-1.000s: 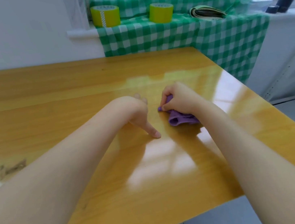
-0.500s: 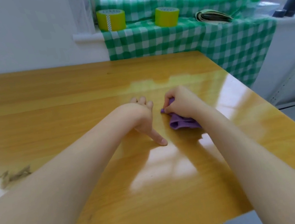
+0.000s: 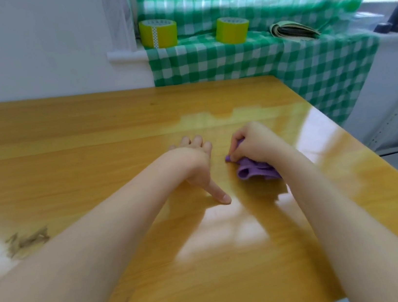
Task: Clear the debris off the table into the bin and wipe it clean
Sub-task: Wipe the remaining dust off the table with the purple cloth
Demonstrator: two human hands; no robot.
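Wiping step, we judged: right hand (image 3: 255, 143) gripped the purple cloth (image 3: 254, 171), left hand (image 3: 194, 161) lay splayed on the table (image 3: 76, 142); debris (image 3: 26, 243) needed sweeping next.

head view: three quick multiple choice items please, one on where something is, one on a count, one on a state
1. Where on the table does the debris lie?
A. in the middle
B. near the left edge
C. at the far right corner

2. How many yellow tape rolls stand on the checked cloth?
A. one
B. four
C. two

3. What is the right hand doing?
A. gripping the purple cloth
B. lying flat and empty
C. lifting a tape roll

Answers:
1 B, the brown scraps sit by the left edge of the table.
2 C, two rolls stand apart on the checked cloth.
3 A, its fingers curl round the bunched cloth, which is down on the table.
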